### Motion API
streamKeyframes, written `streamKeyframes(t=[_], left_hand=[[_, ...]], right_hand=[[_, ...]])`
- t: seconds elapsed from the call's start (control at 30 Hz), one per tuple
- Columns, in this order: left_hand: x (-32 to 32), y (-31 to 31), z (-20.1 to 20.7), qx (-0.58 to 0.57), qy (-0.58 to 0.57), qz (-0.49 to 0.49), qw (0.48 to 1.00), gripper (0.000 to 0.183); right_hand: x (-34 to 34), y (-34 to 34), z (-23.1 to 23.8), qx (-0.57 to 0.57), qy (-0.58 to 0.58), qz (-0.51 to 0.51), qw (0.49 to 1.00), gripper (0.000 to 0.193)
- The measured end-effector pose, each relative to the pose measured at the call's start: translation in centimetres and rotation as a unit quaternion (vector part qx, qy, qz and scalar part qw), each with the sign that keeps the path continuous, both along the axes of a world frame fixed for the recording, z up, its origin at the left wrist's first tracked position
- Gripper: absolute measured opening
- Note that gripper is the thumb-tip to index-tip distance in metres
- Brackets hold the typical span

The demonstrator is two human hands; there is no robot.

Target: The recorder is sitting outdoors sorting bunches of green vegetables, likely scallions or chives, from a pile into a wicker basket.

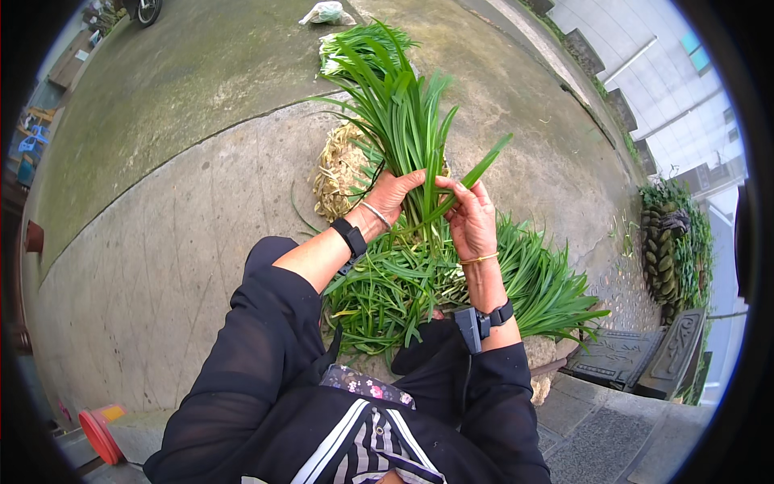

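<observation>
My left hand (389, 198) is closed around the lower part of a bunch of long, strap-leaved greens (409, 121), whose tips fan upward and away from me. At its right side, my right hand (472, 216) pinches a few leaves (482, 165) between thumb and fingers, close to the bunch's stems. Beneath both hands lies a loose, tangled heap of green leaves (383, 294). A neater pile of greens (544, 286) spreads to the right, partly behind my right forearm. Just left of the held bunch is a bundle of dry, straw-coloured strands (337, 177).
Farther off on the concrete ground (193, 218) rest another bundle of greens (367, 50) with pale stems and a plastic bag (325, 12). A red round object (100, 436) is at lower left. Dark carved panels (617, 355) and a planted wall edge (673, 242) stand at right.
</observation>
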State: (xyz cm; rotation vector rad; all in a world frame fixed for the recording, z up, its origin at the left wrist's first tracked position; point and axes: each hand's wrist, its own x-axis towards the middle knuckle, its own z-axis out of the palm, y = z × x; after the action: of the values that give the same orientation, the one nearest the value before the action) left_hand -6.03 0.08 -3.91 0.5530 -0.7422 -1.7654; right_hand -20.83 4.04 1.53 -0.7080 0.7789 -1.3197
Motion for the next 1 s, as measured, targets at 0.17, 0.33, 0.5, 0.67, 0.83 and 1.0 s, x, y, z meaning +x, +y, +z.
streamKeyframes(t=[0.17, 0.33, 0.5, 0.67, 0.83, 1.0], left_hand=[[-0.3, -0.3, -0.3, -0.01, -0.034, 0.077, 0.996, 0.027], [-1.2, 0.5, 0.4, 0.027, -0.031, 0.088, 0.995, 0.029], [0.0, -0.7, 0.2, 0.048, -0.034, 0.119, 0.991, 0.023], [1.5, -2.1, 0.4, 0.039, -0.001, 0.131, 0.991, 0.021], [4.6, -3.6, 0.5, 0.056, 0.036, 0.137, 0.988, 0.018], [5.1, -2.8, 2.3, 0.047, 0.097, 0.054, 0.993, 0.023]], right_hand=[[1.2, 0.5, -0.4, -0.078, 0.111, -0.018, 0.991, 0.026], [1.6, 0.3, -2.8, -0.132, 0.283, -0.06, 0.948, 0.038], [1.5, 1.1, -1.1, -0.126, 0.235, -0.015, 0.964, 0.02], [0.8, 3.7, 1.3, -0.179, 0.295, 0.154, 0.926, 0.018], [-0.2, 4.0, 2.4, -0.196, 0.371, 0.444, 0.792, 0.035], [-3.2, 2.4, -1.1, -0.227, 0.652, 0.303, 0.658, 0.067]])
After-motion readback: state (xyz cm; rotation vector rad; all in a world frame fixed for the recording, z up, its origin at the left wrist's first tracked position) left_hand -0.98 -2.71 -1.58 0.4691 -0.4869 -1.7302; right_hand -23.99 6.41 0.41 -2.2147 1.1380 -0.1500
